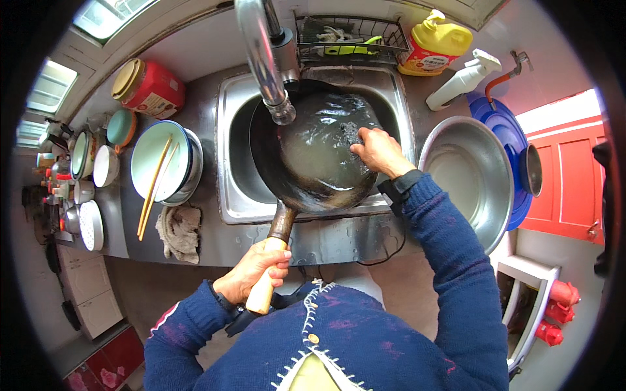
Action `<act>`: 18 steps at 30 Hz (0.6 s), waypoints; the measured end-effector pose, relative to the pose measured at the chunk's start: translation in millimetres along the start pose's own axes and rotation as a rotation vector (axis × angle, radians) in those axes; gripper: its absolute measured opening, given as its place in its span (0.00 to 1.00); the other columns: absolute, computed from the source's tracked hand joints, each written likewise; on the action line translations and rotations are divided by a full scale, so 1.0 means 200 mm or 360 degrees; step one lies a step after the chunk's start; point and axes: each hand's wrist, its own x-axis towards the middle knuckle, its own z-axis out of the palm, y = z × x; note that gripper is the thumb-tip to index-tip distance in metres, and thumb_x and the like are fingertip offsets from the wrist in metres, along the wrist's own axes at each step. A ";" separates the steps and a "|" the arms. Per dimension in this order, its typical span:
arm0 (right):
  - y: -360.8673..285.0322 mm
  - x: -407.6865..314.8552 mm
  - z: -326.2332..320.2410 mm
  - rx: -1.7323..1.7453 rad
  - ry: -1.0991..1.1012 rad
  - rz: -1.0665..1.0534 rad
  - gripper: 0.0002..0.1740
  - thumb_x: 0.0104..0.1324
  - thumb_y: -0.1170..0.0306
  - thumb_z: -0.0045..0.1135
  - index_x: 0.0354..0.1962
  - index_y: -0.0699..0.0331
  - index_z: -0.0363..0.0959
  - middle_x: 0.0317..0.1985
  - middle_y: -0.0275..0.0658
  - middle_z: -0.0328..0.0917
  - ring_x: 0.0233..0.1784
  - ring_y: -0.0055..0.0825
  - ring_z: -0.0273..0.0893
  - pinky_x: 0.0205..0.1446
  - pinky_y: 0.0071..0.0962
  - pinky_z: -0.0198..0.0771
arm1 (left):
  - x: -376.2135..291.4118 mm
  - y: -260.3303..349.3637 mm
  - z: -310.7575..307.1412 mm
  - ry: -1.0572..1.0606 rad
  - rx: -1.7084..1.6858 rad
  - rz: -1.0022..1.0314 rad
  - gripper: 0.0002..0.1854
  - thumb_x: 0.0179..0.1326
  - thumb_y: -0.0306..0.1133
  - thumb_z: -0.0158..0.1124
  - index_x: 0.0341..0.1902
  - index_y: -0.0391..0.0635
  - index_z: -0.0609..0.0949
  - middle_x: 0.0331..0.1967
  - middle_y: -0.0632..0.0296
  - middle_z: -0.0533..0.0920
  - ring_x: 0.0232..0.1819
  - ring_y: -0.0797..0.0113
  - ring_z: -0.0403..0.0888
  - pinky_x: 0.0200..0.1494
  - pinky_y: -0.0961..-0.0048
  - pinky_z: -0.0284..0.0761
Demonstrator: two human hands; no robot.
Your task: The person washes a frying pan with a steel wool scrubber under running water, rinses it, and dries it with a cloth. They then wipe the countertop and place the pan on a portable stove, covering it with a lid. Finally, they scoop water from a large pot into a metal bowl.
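Note:
A dark wok (268,163) rests over the stainless steel sink (239,195), with cloudy water (318,146) inside it. My left hand (257,271) is wrapped around the wok's pale wooden handle (262,293), which points toward my body. At the wok's right side, my right hand (381,150) pinches a steel wool scrubber (350,134) against the water's surface, its lower part hidden by the water and fingers. Above the wok's left part hangs the chrome faucet spout (281,110); no stream is visible from it.
Left of the sink are enamel bowls (146,146) with chopsticks (155,188) across them, and a crumpled rag (180,232). A large metal basin (455,166) stands at right. Behind are a wire rack (352,46), a yellow pump bottle (435,44) and a white spray bottle (459,80).

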 end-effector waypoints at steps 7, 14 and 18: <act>0.02 -0.09 -0.08 0.0184 -0.0011 -0.0057 0.19 0.59 0.57 0.58 0.40 0.64 0.74 0.41 0.52 0.77 0.46 0.49 0.76 0.49 0.43 0.71 | -0.12 0.06 0.15 0.0194 0.0099 -0.0018 0.08 0.61 0.24 0.58 0.37 0.45 0.68 0.22 0.67 0.69 0.15 0.82 0.63 0.16 0.82 0.65; -0.02 -0.08 0.03 -0.0105 -0.0424 -0.0094 0.20 0.59 0.56 0.58 0.42 0.61 0.76 0.43 0.49 0.78 0.48 0.44 0.77 0.51 0.40 0.72 | -0.09 0.06 0.11 0.0144 0.0073 -0.0022 0.08 0.61 0.25 0.58 0.40 0.44 0.69 0.21 0.69 0.68 0.15 0.82 0.62 0.16 0.82 0.63; -0.15 -0.05 0.20 -0.0301 -0.0837 -0.0282 0.20 0.59 0.57 0.57 0.45 0.60 0.75 0.45 0.49 0.76 0.50 0.45 0.75 0.51 0.41 0.71 | -0.03 0.02 0.01 0.0008 -0.0057 -0.0049 0.10 0.61 0.25 0.58 0.43 0.44 0.69 0.20 0.70 0.68 0.15 0.82 0.62 0.16 0.81 0.63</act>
